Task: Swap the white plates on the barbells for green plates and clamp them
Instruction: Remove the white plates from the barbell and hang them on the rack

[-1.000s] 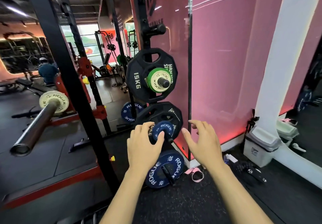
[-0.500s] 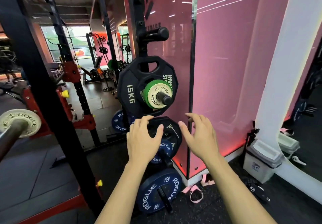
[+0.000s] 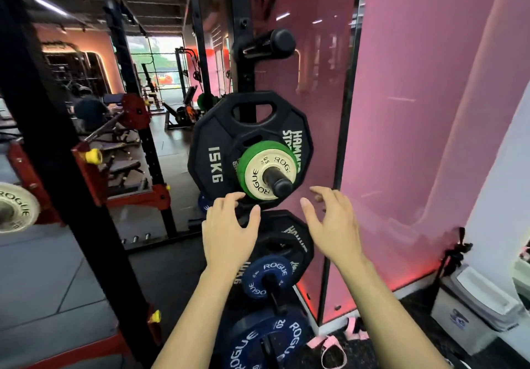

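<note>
A small white Rogue plate (image 3: 262,174) sits outermost on a storage peg of the rack, with a green plate (image 3: 258,150) right behind it and a black 15 kg plate (image 3: 213,150) behind both. My left hand (image 3: 229,232) is raised just below the pegged plates, fingers spread, fingertips near the black plate's lower edge. To the right and slightly below the peg, my right hand (image 3: 334,219) hovers with fingers spread. Neither hand holds anything. At the left edge, another white Rogue plate (image 3: 15,208) sits on a barbell end.
Below the hands hang a second black plate (image 3: 289,234), a small blue plate (image 3: 265,278) and a blue 20 plate (image 3: 266,340). A black rack upright (image 3: 60,168) stands left. A pink glass wall (image 3: 401,139) is right; a white bin (image 3: 476,305) sits on the floor.
Both hands have risen from the small blue plate's level up to just under the green and white plates. The view has moved closer to the storage rack.
</note>
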